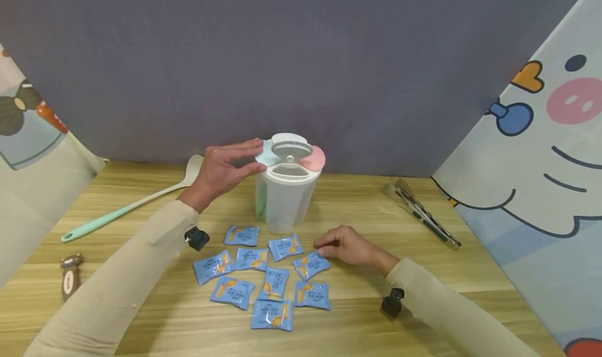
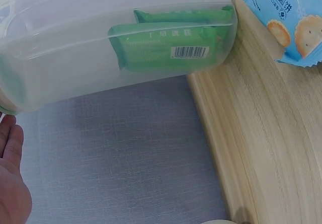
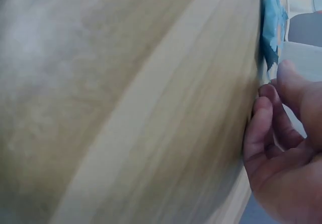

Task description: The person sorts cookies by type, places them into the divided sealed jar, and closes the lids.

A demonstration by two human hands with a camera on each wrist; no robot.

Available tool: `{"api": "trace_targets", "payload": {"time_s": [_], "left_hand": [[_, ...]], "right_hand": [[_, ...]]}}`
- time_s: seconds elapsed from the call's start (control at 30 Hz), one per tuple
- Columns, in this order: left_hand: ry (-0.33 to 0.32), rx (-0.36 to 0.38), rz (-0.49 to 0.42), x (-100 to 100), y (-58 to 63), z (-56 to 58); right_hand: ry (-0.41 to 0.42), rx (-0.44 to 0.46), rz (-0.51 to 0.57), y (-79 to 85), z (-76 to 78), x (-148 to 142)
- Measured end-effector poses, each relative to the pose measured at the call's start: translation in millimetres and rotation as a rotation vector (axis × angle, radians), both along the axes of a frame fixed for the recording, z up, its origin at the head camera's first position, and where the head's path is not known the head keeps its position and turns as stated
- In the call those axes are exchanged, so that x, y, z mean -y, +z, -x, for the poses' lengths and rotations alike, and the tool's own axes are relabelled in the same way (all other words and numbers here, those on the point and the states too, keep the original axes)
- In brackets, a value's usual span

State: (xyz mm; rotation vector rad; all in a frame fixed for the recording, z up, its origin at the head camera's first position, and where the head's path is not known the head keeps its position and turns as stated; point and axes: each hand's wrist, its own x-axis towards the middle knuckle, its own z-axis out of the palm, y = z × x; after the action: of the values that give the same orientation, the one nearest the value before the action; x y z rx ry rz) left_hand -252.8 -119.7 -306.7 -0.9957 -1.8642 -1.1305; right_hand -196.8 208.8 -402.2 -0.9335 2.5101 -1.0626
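A translucent storage container (image 1: 288, 203) stands upright, its top divided into white, light blue and pink lids. The grey-centred front lid (image 1: 292, 150) is raised over its opening. My left hand (image 1: 226, 166) rests its straight fingers and thumb on the light blue lid (image 1: 267, 154). Green packets (image 2: 166, 45) show through the container's wall in the left wrist view. In front lie several blue biscuit packets (image 1: 273, 315). With thumb and curled fingers, my right hand (image 1: 350, 246) pinches the upper right corner of one biscuit packet (image 1: 310, 266), which is lying on the table.
Left of the container lies a long spoon (image 1: 127, 208) with a mint handle, and nearer, a small brown hammer-shaped object (image 1: 70, 276). Metal tongs (image 1: 416, 210) and a whisk (image 1: 406, 189) lie at the right. A grey panel (image 1: 301, 75) rises behind the wooden table (image 1: 357, 315).
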Motion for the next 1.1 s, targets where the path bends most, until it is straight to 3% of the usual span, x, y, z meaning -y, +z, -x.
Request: {"api": "trace_targets", "payload": {"time_s": [0.53, 0.9, 1.1], "left_hand": [[0.013, -0.018, -0.004, -0.9, 0.8, 0.3], [0.019, -0.017, 0.008, -0.1, 1.3, -0.2], [0.007, -0.025, 0.002, -1.7, 4.2, -1.6]], "right_hand": [[-0.002, -0.077, 0.026, -1.6, -10.0, 0.7], [0.044, -0.066, 0.063, -4.9, -6.9, -5.7], [0.018, -0.067, 0.067, 0.4, -8.8, -4.0]]}}
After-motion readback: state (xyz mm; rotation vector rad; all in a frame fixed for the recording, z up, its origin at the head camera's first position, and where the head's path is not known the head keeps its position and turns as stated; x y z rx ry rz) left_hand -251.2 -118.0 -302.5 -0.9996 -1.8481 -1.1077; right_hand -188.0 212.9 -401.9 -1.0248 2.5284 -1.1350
